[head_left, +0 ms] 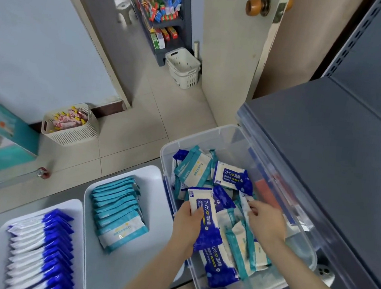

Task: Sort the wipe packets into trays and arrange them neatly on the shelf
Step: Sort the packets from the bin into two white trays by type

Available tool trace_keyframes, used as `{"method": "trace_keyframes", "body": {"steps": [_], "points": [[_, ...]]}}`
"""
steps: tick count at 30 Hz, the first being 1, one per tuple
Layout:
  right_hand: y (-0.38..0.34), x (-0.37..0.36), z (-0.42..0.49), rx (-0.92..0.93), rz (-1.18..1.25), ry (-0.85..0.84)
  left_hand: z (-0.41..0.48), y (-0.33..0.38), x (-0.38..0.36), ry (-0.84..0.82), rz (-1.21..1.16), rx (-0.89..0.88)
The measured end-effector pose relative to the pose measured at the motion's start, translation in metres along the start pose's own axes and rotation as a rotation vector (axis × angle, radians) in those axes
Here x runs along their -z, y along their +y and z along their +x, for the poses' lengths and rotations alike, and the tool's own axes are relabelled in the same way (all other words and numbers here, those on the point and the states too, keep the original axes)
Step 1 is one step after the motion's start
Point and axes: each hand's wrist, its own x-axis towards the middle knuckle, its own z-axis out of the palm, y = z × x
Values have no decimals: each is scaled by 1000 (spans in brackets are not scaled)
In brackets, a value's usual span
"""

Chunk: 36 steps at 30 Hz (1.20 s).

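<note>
Head view: L grip (188,225) clamped on blue alcohol-wipe packet (204,206), low inside clear bin (197,135) (packet's far end sticks out past fingers). R grip (268,224) touches teal packets (238,246); can't tell if pinching.

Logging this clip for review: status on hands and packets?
Left hand grips blue alcohol wipe packet in clear bin. Right hand among loose packets, grip unclear. Nothing in the way.

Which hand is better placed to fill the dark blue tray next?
Left. The left hand grips a dark blue packet and is nearer the dark blue tray; the right hand reaches among packets in the bin.
</note>
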Motion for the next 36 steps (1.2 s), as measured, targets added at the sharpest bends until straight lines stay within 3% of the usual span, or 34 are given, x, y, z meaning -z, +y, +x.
{"method": "trace_keyframes", "body": {"steps": [3, 7, 9, 13, 17, 21, 23, 26, 28, 30, 33, 36], "points": [[-37, 10, -29, 133, 105, 42, -7, 0, -7, -25, -96, 10], [-66, 0, -64, 341, 69, 3, -12, 2, -13, -57, -144, -30], [-66, 0, -70, 380, 211, -15, -11, 5, -9, -27, -195, -20], [-57, 7, -60, 245, 437, 72, -11, 9, -1, -20, -267, 13], [-64, 8, -51, 61, 670, -283, -22, 15, -11, -59, -367, 30], [-59, 8, -51, 55, 705, -301, -21, 16, -5, -62, -312, 18], [-50, 15, -44, 136, 506, -283, -13, 19, 9, 5, -88, -172], [-44, 24, -38, 347, -15, -293, -7, 35, 29, 48, 657, -606], [-52, 30, -39, 480, -95, -312, -10, 45, 29, -74, 1183, -704], [-61, 38, -38, 574, -90, -327, -11, 51, 22, -171, 1517, -672], [-69, 45, -26, 612, -25, -302, -4, 56, 17, -161, 1645, -565], [-68, 36, 7, 428, 340, -214, 1, 64, 27, -34, 1514, -480]]}}
